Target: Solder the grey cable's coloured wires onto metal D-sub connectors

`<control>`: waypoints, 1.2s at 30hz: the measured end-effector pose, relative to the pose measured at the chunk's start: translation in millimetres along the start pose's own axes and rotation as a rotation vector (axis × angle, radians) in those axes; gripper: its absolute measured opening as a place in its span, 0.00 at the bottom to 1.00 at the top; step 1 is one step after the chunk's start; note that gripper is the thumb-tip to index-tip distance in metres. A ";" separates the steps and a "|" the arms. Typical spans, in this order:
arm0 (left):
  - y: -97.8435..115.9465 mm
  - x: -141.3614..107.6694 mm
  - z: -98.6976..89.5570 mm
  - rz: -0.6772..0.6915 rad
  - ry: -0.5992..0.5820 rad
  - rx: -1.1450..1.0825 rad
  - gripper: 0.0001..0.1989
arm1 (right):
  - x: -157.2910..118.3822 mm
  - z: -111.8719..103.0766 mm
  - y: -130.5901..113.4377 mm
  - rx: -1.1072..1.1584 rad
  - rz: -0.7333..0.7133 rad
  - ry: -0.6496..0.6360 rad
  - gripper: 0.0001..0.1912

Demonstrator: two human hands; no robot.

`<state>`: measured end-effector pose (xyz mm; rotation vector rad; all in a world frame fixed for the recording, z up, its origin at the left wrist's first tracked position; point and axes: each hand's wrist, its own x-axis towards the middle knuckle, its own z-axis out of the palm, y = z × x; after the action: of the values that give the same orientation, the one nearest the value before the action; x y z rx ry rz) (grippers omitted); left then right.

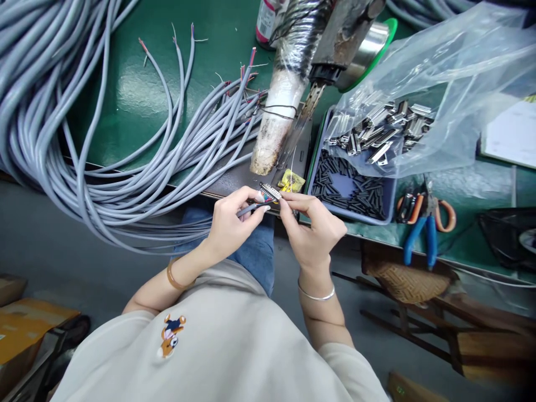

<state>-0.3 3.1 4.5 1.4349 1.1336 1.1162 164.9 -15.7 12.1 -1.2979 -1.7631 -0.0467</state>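
Note:
My left hand (234, 219) pinches the end of a grey cable (247, 210), its thin coloured wires fanned toward a multi-pin connector (270, 192). The connector's right end sits between the thumb and fingers of my right hand (312, 223). Wires and connector meet at the bench edge, just below the stained tip of a wrapped duct (268, 137). Beside the connector lies a crumpled yellow piece (292, 181). Above it a soldering iron (313, 99) hangs pointing down from a holder. My fingertips partly cover the wire ends.
A big bundle of grey cables (50, 111) covers the left. On the right stand a blue tray (391, 204) of short black tubes, a plastic bag (469, 72) with metal connectors, and pliers (427, 223). A solder spool (372, 47) sits behind. A wooden chair (419, 296) is under the bench.

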 end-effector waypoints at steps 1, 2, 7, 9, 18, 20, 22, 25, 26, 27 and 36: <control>-0.4 -2.8 0.8 0.056 0.031 0.039 0.03 | -1.9 -1.1 -0.6 0.019 0.031 -0.002 0.05; -0.5 -5.0 1.3 0.093 0.053 0.063 0.02 | -4.0 -2.4 -1.0 0.040 0.068 0.002 0.04; 0.6 -7.0 -2.1 -0.085 0.003 -0.119 0.10 | -10.1 -12.0 -1.8 0.107 0.176 0.275 0.02; 1.6 -5.3 -5.2 -0.180 -0.038 -0.258 0.14 | -7.2 -15.4 -4.2 0.143 0.138 0.472 0.06; 4.8 -8.2 -9.5 -0.215 -0.071 -0.346 0.16 | -9.3 -18.4 -17.4 0.163 0.259 0.117 0.06; 2.6 -10.7 -9.2 -0.172 -0.066 -0.289 0.13 | -10.2 -16.7 -17.2 0.082 0.163 0.019 0.05; 0.1 -12.4 -9.0 -0.112 -0.048 -0.198 0.10 | -8.8 -14.1 -17.0 0.042 0.061 -0.048 0.05; -2.6 -11.9 -7.8 -0.008 0.017 -0.070 0.08 | -6.4 -9.4 -16.6 0.056 0.022 -0.076 0.06; -3.1 -10.8 -7.0 0.021 0.037 -0.051 0.07 | -6.2 -7.7 -16.2 0.070 0.031 -0.066 0.06; -3.7 -9.2 -6.1 0.045 0.053 -0.040 0.06 | -6.1 -5.9 -15.6 0.083 0.043 -0.054 0.06; -6.6 12.1 -0.6 0.142 0.088 0.071 0.04 | -1.7 8.5 -3.3 0.173 0.205 -0.028 0.04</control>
<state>0.3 15.9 -0.8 1.5535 1.1573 1.2598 157.1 -14.1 7.5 -1.3489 -1.6105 0.2358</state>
